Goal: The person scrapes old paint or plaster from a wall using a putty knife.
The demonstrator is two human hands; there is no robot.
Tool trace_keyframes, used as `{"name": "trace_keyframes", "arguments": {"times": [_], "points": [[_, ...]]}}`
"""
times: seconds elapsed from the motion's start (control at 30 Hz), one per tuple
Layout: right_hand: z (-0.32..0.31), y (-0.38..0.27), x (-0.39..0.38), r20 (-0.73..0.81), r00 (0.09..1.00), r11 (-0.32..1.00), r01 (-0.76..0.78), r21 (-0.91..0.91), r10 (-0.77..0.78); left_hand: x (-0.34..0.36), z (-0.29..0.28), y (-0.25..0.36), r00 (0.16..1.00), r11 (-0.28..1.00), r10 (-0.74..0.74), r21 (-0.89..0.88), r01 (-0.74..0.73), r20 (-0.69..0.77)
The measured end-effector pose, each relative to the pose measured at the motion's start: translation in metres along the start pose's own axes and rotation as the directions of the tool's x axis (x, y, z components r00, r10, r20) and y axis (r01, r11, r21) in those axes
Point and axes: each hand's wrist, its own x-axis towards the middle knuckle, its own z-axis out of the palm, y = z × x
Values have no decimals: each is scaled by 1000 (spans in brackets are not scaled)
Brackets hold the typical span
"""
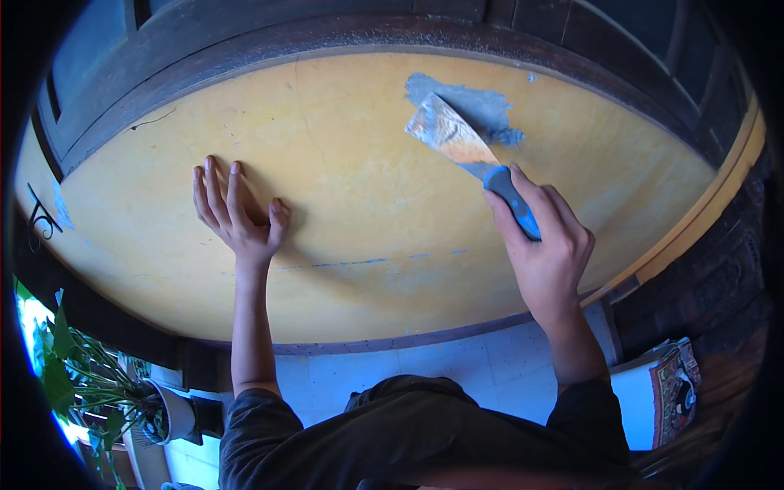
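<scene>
One scraper (457,139) is held in the right hand (549,245), at one large grey patch (480,103) on the yellow wall (367,192).
Its handle (511,200) is wrapped closely by the right hand; its smeared blade (443,126) is pointed up and left from there, partly covering the patch. The left hand (234,212) is spread wide on the wall, well apart from the scraper. One potted plant (178,412) is seen at lower left.

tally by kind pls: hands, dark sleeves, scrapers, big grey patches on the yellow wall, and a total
Hands: 2 (left hand, right hand)
Sleeves: 2 (left sleeve, right sleeve)
Scraper: 1, in the right hand
Big grey patch: 1, partly behind the blade
Total: 6
</scene>
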Motion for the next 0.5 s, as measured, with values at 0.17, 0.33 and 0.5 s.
{"name": "trace_keyframes", "arguments": {"times": [0.17, 0.33, 0.5], "points": [[-2, -7, 9, 36, 999, 1000, 24, 0, -24, 3, 2, 3, 1000, 1000, 5, 6, -5, 9], [-3, -5, 7, 65, 998, 999, 25, -20, -24, 1, 2, 3, 1000, 1000, 8, 7, -8, 6], [-2, -6, 8, 67, 997, 999, 35, -33, -33, -1, 2, 1, 999, 1000, 22, 18, -22, 25]]}}
